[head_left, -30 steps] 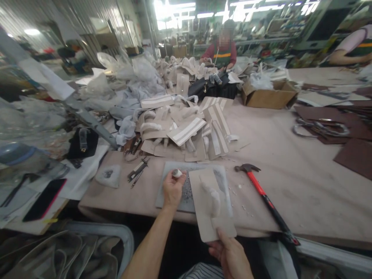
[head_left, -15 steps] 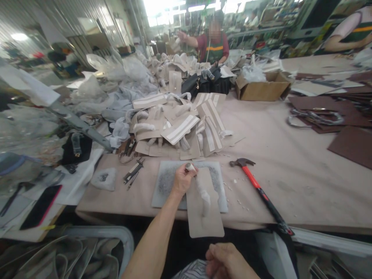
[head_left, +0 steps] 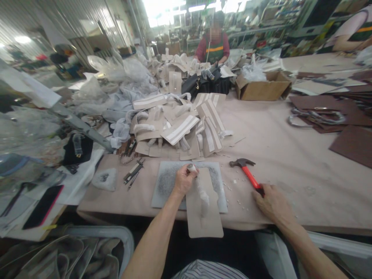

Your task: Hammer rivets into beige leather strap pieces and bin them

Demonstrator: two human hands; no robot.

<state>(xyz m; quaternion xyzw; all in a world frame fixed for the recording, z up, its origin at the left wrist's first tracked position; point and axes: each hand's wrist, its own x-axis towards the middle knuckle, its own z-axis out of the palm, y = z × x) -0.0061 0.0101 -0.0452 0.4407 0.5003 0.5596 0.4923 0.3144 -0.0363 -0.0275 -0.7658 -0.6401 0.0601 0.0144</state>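
My left hand (head_left: 186, 181) pinches a short white-wrapped rod with a round grey end (head_left: 192, 167), held upright over a beige leather panel (head_left: 209, 224). A handle in clear plastic wrap (head_left: 204, 197) lies along this panel. Beneath is a grey, scuffed board (head_left: 162, 184), and the panel overhangs the table's front edge. My right hand (head_left: 274, 203) is closed over the grip of a claw hammer (head_left: 250, 176) with a red and black handle. The hammer's head rests on the table to the right of the board; my hand hides most of the black grip.
Beige panels with wrapped handles (head_left: 174, 124) are heaped behind the board. A cardboard box (head_left: 261, 89), brown panels (head_left: 322, 108) and a co-worker (head_left: 216, 46) are farther off. On the left lie slim tools (head_left: 133, 172), a plastic bag (head_left: 104, 179) and a phone (head_left: 43, 207).
My right hand has moved from near my lap out to the right and onto the hammer's handle. My left hand stays nearly in place. The co-worker's raised arm has come down.
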